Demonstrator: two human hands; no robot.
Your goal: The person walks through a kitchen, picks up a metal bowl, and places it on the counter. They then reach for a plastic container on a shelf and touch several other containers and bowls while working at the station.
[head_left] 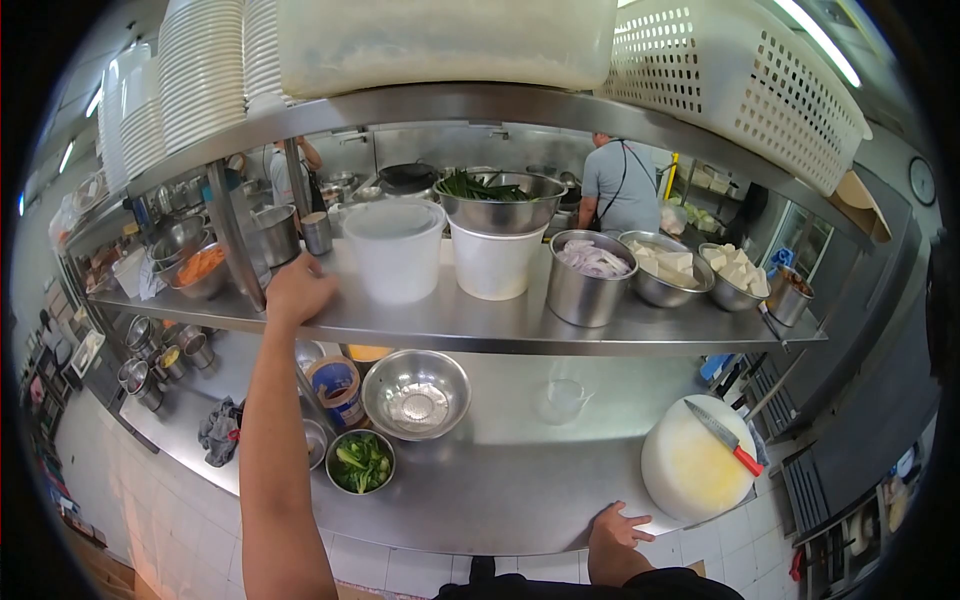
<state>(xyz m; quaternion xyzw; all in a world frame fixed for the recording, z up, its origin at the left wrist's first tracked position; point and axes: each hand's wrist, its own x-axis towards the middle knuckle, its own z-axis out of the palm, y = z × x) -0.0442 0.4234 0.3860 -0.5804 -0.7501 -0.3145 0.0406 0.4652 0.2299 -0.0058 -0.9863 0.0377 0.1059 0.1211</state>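
My left hand [301, 290] is stretched out over the middle steel shelf [480, 328], fingers curled in, between a metal pot [277, 236] and a lidded white tub [394, 255]. What it grips, if anything, is hidden. Low at the front edge of the steel worktable [500, 490], my right hand [620, 524] rests with its fingers spread and nothing in it. Just beyond it stands a round white chopping board [680, 455], with a red-handled knife [722, 435] lying on top. Leafy greens [360, 462] fill a small bowl right of my left forearm.
Along the shelf are a bowl of green stalks [490, 188] on a white tub, sliced onions [593, 260] and tofu [668, 265]. Below sits a steel bowl [417, 394]. A white basket [735, 90] hangs overhead. Two people [620, 185] stand beyond the shelf.
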